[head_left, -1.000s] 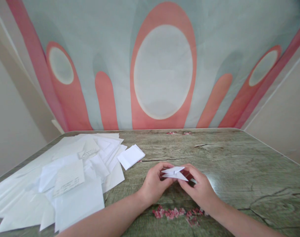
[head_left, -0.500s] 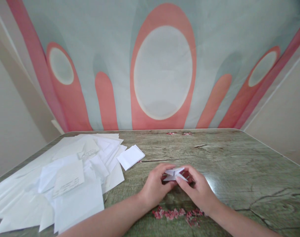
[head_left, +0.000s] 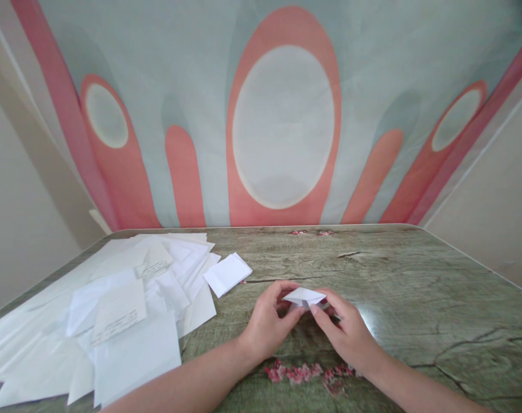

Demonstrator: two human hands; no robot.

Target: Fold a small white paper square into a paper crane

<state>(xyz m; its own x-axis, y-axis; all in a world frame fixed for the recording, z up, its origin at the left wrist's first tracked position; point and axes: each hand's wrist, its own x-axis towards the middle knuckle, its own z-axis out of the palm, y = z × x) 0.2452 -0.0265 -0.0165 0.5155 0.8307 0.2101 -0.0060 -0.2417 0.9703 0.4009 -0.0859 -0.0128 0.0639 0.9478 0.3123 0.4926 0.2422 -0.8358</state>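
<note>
Between my two hands is a small piece of folded white paper (head_left: pixel 304 296), held just above the table. My left hand (head_left: pixel 270 316) is closed on its left end, thumb below and fingers behind. From the right, my right hand (head_left: pixel 343 322) pinches the same paper, its thumb at the near middle edge. The upper side of the paper looks like a flat diamond, with folds under it. Some fingertips are hidden behind the paper.
A loose heap of white paper sheets (head_left: pixel 136 367) covers the left of the wood-patterned table (head_left: pixel 433 298). A small stack of white paper (head_left: pixel 228 274) lies beside the heap. Behind the table hangs a grey and coral patterned cloth (head_left: pixel 205 57).
The folded paper has turned in my fingers: its spread pointed flaps have given way to a flat diamond-shaped face on top. My hands have shifted only slightly.
</note>
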